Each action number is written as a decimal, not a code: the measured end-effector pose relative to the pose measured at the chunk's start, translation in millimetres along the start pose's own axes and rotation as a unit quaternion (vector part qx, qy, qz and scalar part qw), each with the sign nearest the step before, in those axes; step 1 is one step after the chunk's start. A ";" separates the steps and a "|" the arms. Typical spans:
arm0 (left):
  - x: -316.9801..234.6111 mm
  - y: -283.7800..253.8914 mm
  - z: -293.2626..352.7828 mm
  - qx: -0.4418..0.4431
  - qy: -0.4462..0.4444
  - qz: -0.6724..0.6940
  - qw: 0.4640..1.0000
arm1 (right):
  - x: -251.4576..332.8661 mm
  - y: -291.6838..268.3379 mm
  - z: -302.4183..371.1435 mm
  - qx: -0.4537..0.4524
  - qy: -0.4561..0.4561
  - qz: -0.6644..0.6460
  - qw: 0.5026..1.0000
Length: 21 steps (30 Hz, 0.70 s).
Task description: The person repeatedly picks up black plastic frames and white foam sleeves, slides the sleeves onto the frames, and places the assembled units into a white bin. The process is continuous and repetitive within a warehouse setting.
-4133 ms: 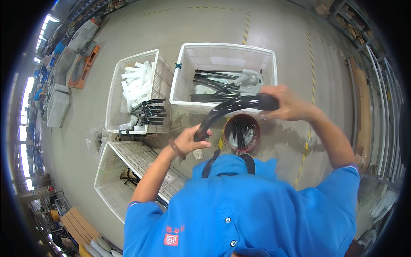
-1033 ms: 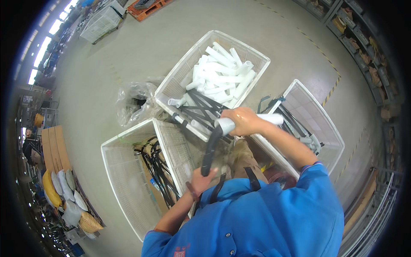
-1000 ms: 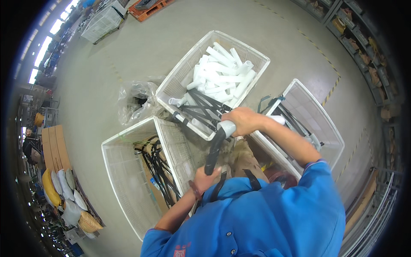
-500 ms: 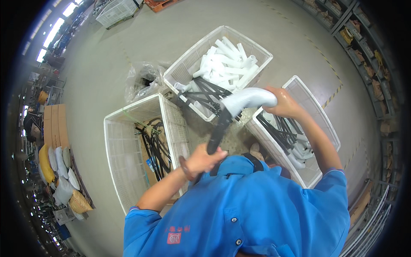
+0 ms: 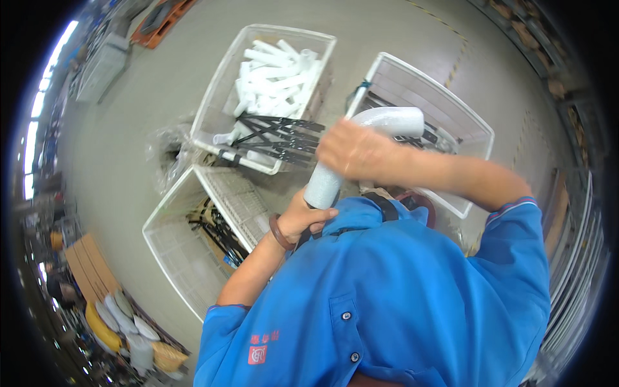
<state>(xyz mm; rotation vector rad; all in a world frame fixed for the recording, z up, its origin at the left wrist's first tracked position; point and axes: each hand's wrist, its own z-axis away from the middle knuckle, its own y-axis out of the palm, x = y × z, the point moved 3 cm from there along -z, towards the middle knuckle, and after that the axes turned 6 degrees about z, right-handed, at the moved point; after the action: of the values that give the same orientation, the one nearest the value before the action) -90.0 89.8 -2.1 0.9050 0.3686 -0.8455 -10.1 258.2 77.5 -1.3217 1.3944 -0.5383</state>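
"Confirming: what changed?"
"White sleeve (image 5: 324,186) now reaches left hand (image 5: 303,216); black tube, half bare earlier, appears covered."
"Hands?"
"Left grips lower end; right hand (image 5: 354,149) clasps mid-sleeve. Sleeving looks nearly complete."

Red characters (image 5: 264,337), red square emblem (image 5: 257,355) — on blue shirt (image 5: 412,290), wording unclear

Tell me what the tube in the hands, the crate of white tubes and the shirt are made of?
The tube: maybe foam or plastic; speckled, faint sheen.
The crate: probably hard white plastic, dull, with gridded sides.
The shirt: matte blue cloth; it wrinkles.
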 end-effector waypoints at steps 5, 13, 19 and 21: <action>1.6 26.0 -92.1 0.080 -0.100 -0.166 0.978 | 18.8 51.3 81.5 0.095 0.098 -0.127 0.983; -25.6 16.9 -209.6 -0.020 0.099 -0.199 0.975 | -1.4 -5.8 417.9 0.309 0.542 -0.118 0.773; 37.8 -50.2 -242.3 -0.211 -0.047 -0.128 0.968 | -38.2 30.1 589.1 0.445 0.636 -0.003 0.631; 68.4 -64.9 -234.9 -0.251 -0.091 -0.093 0.959 | -59.1 95.8 616.4 0.477 0.640 -0.014 0.603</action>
<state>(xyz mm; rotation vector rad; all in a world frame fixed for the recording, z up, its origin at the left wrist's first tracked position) -83.5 225.0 -216.0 0.3211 0.4852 -0.9426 486.6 546.0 -173.6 0.1656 1.6223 -2.1660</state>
